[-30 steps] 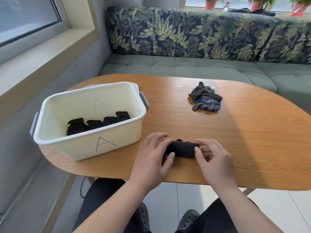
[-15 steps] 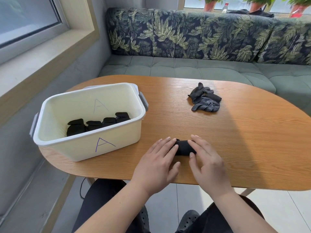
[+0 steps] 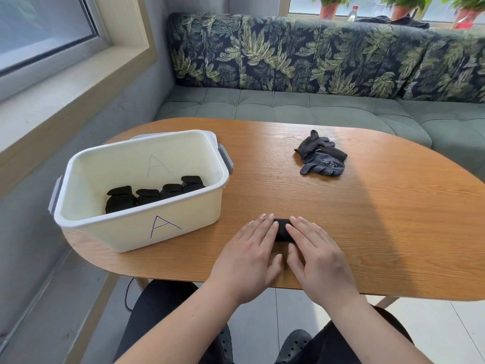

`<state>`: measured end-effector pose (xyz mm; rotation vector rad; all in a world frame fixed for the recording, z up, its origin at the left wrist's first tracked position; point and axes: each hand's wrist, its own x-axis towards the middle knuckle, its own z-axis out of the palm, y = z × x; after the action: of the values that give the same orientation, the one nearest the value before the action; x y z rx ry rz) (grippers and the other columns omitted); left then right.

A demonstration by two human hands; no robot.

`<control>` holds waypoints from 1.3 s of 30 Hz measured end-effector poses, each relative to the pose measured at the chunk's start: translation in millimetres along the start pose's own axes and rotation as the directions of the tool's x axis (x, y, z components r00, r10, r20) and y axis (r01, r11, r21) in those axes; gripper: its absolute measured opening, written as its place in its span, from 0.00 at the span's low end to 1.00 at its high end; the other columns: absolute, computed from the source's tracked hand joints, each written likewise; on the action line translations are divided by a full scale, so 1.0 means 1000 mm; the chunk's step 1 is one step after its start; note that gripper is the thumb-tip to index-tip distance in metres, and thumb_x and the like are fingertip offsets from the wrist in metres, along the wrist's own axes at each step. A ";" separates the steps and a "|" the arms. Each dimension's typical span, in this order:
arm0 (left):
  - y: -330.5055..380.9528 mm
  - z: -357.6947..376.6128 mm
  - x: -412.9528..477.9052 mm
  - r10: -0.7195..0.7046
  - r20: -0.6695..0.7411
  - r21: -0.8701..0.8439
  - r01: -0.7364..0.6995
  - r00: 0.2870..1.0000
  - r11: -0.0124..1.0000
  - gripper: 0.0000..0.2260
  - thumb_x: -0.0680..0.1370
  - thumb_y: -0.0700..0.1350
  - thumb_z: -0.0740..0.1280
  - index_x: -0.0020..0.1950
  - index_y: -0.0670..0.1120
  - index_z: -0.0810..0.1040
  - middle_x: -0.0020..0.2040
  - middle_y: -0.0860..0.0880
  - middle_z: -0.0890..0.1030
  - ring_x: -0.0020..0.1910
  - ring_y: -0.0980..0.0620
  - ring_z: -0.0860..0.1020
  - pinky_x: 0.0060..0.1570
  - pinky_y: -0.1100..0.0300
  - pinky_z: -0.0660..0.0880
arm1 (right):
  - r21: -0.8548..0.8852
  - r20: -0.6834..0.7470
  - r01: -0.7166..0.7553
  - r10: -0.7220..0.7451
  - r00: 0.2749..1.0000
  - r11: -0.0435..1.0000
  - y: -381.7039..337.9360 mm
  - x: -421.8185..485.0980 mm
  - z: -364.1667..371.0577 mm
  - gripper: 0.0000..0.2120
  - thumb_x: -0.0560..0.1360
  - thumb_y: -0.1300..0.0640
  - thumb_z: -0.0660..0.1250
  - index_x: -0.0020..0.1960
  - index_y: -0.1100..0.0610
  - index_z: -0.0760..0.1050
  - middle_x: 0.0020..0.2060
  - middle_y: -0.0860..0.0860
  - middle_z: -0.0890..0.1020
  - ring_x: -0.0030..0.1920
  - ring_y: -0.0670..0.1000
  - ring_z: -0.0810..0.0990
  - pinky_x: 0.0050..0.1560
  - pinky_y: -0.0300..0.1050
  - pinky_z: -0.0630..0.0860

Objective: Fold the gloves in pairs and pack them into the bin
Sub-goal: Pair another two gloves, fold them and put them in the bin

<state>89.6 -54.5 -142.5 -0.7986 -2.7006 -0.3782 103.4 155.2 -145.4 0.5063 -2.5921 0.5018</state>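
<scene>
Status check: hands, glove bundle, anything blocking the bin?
Left hand and right hand flat on the folded glove bundle, pressing it to the table. Bin at left holds folded pairs. Nothing between bundle and bin; loose gloves lie farther back.

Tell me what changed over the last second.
The left hand and right hand, which gripped the ends of the glove roll, slid inward and now press flat on it, covering most of it. The bin, the folded gloves inside and the loose gloves stayed put.
</scene>
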 end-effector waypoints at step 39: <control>-0.001 -0.020 0.001 -0.330 -0.070 -0.127 0.320 0.941 0.939 0.10 0.84 0.53 0.59 0.49 0.52 0.78 0.45 0.56 0.73 0.47 0.51 0.70 0.51 0.51 0.71 | 0.297 0.081 -0.371 0.364 0.928 0.880 0.005 0.013 -0.023 0.10 0.80 0.46 0.72 0.60 0.40 0.82 0.51 0.33 0.82 0.61 0.42 0.76 0.58 0.45 0.76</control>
<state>92.8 -62.0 -123.7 -0.3468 -2.7439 -0.6319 98.7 165.5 -121.1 0.1056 -2.6518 1.0463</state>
